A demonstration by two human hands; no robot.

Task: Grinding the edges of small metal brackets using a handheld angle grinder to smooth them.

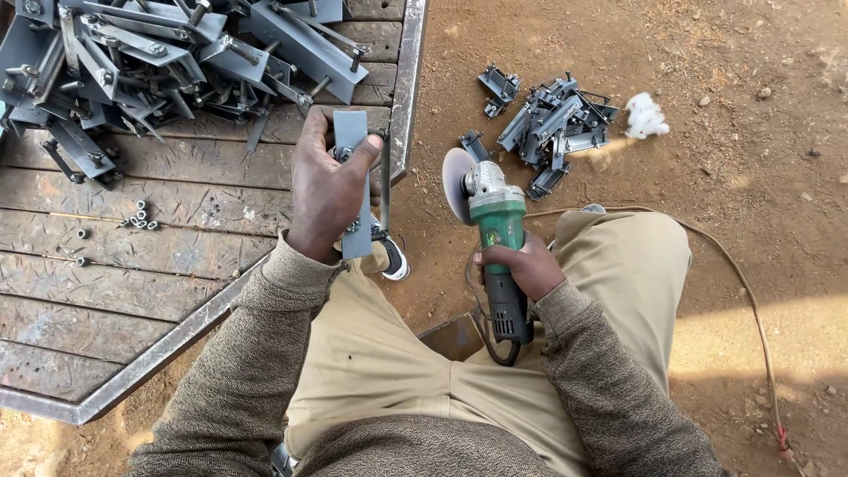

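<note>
Your left hand (329, 185) is closed around a grey steel bracket (352, 181), a flat strip with a bolt showing at the thumb, held upright over the near right corner of the tabletop (132, 291). Judged rigid and fairly heavy for its size, with smooth painted faces and sharp cut edges: grip the flat mid-length, as you do, with fingers off the ends.

Your right hand (526, 265) is wrapped shut on the green angle grinder (495, 238), mid-body, with the disc (455, 184) pointing far and just right of the bracket, not touching it. Judged dense and nose-heavy, so a firm full grip suits.

Surroundings: a pile of similar grey brackets (168, 62) on the far left of the tabletop, loose small nuts (141, 216) to the left, and a second heap of brackets (552, 124) on the dirt floor far right, beside a white wad (645, 117). The grinder's cable (742, 291) trails right across the ground and round your knee, a likely snag.
</note>
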